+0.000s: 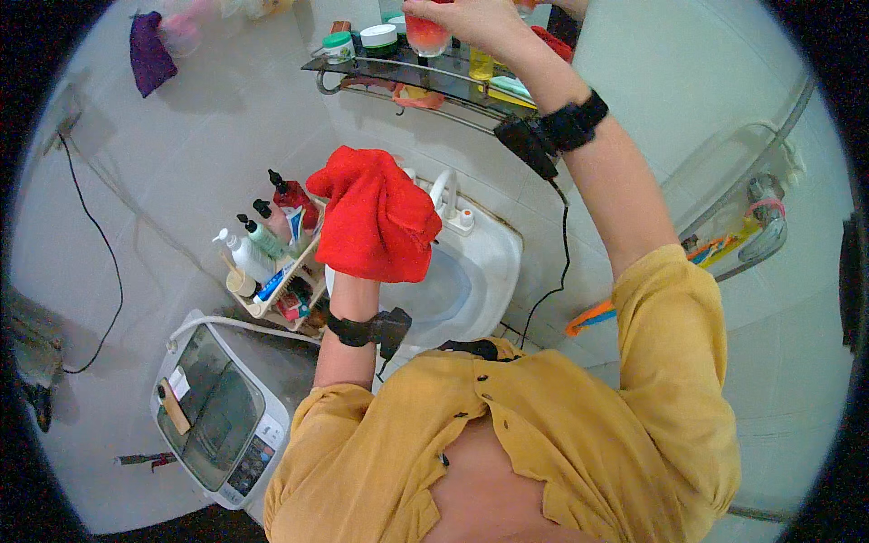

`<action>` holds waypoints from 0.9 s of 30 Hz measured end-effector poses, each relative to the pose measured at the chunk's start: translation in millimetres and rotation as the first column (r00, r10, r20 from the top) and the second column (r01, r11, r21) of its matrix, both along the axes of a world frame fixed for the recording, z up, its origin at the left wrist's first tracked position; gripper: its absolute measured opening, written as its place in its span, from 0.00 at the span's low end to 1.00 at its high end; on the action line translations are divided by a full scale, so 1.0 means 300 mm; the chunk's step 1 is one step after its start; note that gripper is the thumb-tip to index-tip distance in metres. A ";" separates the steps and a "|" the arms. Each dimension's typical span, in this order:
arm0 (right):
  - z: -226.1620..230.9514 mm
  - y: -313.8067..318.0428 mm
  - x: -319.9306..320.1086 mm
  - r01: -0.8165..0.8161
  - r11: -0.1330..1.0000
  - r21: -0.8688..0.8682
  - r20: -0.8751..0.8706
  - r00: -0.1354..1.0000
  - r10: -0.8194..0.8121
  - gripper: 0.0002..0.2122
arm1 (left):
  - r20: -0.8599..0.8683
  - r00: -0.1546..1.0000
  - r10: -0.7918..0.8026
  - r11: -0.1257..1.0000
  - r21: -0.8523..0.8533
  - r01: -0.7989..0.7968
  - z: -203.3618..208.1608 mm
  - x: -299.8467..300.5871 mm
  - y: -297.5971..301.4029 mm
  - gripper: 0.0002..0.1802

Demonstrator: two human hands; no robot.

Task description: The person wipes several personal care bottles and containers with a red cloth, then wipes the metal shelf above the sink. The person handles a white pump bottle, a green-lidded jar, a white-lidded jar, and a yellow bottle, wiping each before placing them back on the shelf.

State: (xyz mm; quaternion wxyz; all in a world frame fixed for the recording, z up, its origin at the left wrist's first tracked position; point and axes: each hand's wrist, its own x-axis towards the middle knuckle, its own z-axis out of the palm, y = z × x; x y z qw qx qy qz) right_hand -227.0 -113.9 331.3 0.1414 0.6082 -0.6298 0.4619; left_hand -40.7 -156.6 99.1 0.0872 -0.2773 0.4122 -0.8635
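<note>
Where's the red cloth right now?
In the head view, the red cloth is a little left of centre, covering the left hand, between the red pump bottle on its left and the white tap on its right.

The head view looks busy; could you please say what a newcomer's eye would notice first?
Probably the red cloth, which hides the left hand left of centre and partly blocks the white sink. Next comes the red-tinted cup in the right hand, by the dark shelf.
</note>
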 end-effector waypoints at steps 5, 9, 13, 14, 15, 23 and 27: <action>-0.034 -0.092 -0.059 0.203 0.975 0.088 -0.075 0.978 -0.196 0.23 | -0.462 0.880 -0.106 0.715 0.580 0.390 0.052 0.010 0.009 0.06; -0.092 -0.150 -0.093 0.275 0.956 0.106 -0.120 0.958 -0.262 0.23 | -0.087 0.990 -0.110 0.994 -0.008 0.110 0.032 0.018 -0.010 0.05; -0.155 -0.194 -0.120 0.263 0.964 0.042 -0.162 0.954 -0.254 0.22 | 0.041 0.995 0.093 0.967 -0.241 -0.080 -0.016 0.006 -0.044 0.05; -0.166 -0.205 -0.124 0.284 0.958 0.025 -0.173 0.945 -0.276 0.22 | 0.002 0.999 0.032 0.975 -0.219 -0.031 -0.024 0.002 -0.050 0.04; -0.176 -0.214 -0.127 0.305 0.952 0.007 -0.183 0.937 -0.298 0.23 | 0.053 0.991 0.120 0.973 -0.203 -0.107 -0.028 -0.001 -0.055 0.03; -0.206 -0.267 -0.142 0.350 0.933 0.085 -0.104 0.934 -0.341 0.23 | -0.473 0.850 -0.230 0.655 0.571 0.495 -0.045 0.007 -0.042 0.05; -0.233 -0.292 -0.165 0.358 0.928 0.102 -0.150 0.928 -0.341 0.26 | -0.130 0.978 -0.165 0.972 0.145 0.184 -0.058 0.020 -0.071 0.09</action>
